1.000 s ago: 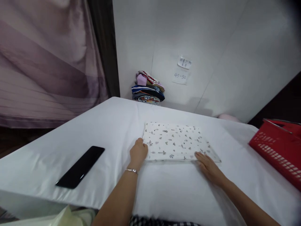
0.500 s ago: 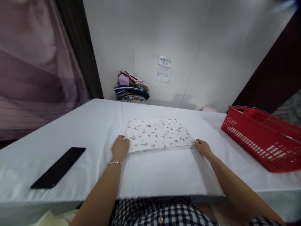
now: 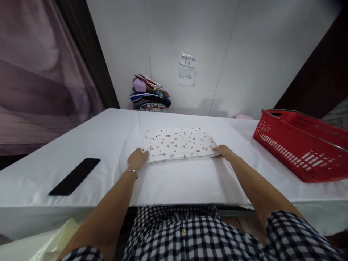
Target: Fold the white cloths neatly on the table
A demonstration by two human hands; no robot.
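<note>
A white cloth with small printed motifs (image 3: 178, 144) lies folded into a flat rectangle on the table. My left hand (image 3: 138, 158) is closed at its near left corner, fingers pinching the edge. At the near right corner, my right hand (image 3: 223, 150) grips the cloth with the thumb on top and the other fingers partly hidden. The near edge shows stacked layers. A bracelet circles my left wrist.
The table (image 3: 114, 134) has a white cover. A black phone-like slab (image 3: 75, 177) lies at the left. A red plastic basket (image 3: 301, 145) stands at the right. Folded clothes (image 3: 150, 93) are piled at the back, near paper signs (image 3: 186, 70) on the wall.
My right hand has shifted inward and now overlaps the cloth's right corner more. The whole view has tilted a little, so the table things appear higher.
</note>
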